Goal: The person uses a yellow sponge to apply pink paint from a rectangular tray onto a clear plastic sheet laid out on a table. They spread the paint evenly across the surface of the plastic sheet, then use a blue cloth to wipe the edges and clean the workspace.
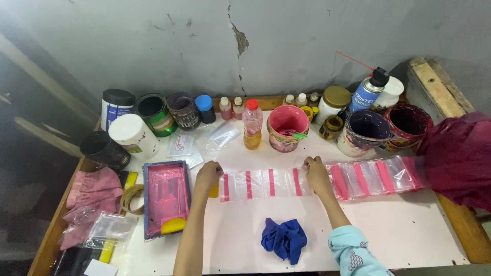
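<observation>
A row of clear plastic bags with pink strips (261, 183) lies overlapped across the white table (409, 230). My left hand (207, 176) presses on the row's left end, fingers curled. At the bags' upper edge near the middle of the row, my right hand (317, 174) pinches one bag. More bags of the same kind (376, 176) continue to the right. A crumpled blue cloth (284, 239) sits near the front edge, between my arms.
A framed screen smeared with pink ink (164, 198) lies at left, beside tape rolls (132, 198) and pink rags (92, 191). Ink tubs, jars, small bottles, a pink bucket (286, 127) and a spray can (368, 91) line the back. A dark red cloth (458, 156) hangs at right.
</observation>
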